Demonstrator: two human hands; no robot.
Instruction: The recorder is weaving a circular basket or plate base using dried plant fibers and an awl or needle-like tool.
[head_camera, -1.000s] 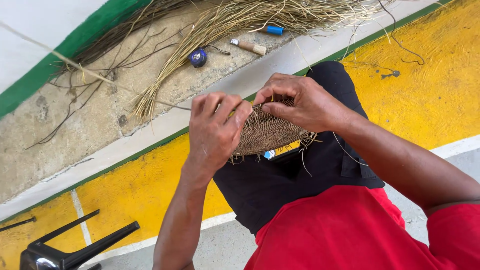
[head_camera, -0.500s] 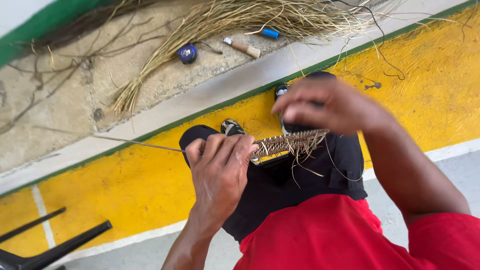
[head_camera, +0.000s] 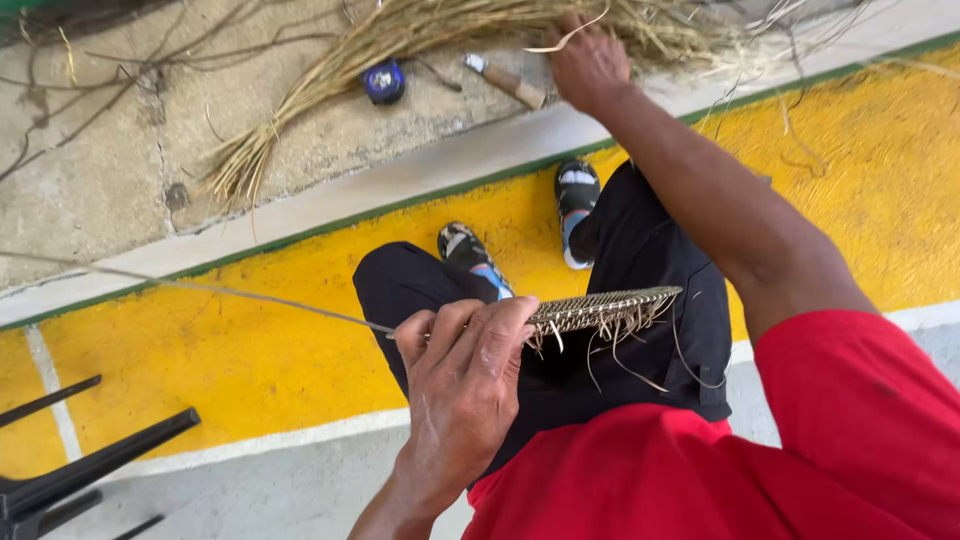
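My left hand (head_camera: 465, 375) grips the edge of a flat woven straw piece (head_camera: 605, 308), held edge-on over my lap with loose ends hanging below it. A long thin strand (head_camera: 200, 288) trails from that hand out to the left. My right hand (head_camera: 588, 62) is stretched forward to the heap of dry straw (head_camera: 420, 40) on the concrete, with its fingers closed in the straw. Whether it holds a strand I cannot tell clearly.
A blue round object (head_camera: 383, 82) and a wooden-handled tool (head_camera: 508, 82) lie by the straw. My two sandalled feet (head_camera: 470, 258) rest on the yellow painted floor (head_camera: 250, 350). Black chair legs (head_camera: 80, 470) stand at the lower left.
My right hand has left the woven piece and reached forward into the straw heap. My left hand now holds the piece alone, lower and flatter.
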